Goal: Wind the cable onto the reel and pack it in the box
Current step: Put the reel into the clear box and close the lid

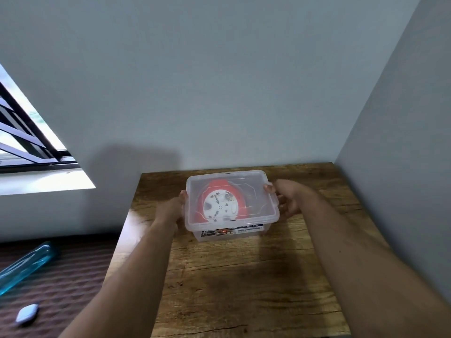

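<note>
A clear plastic box [253, 226] stands on the wooden table [244, 276] with its clear lid [195, 186] on top. Inside lies a red cable reel [240, 195] with a white socket face, seen through the lid. No loose cable shows outside the box. My left hand [172, 207] grips the box's left side, thumb on the lid's rim. My right hand [286, 200] holds the right side, thumb on the lid's edge and fingers beside the wall.
Walls stand close behind and to the right of the table. To the left, a lower dark striped surface [61, 276] holds a blue transparent bottle [24, 267] and a small white object [26, 313]. A barred window [29, 137] is at far left.
</note>
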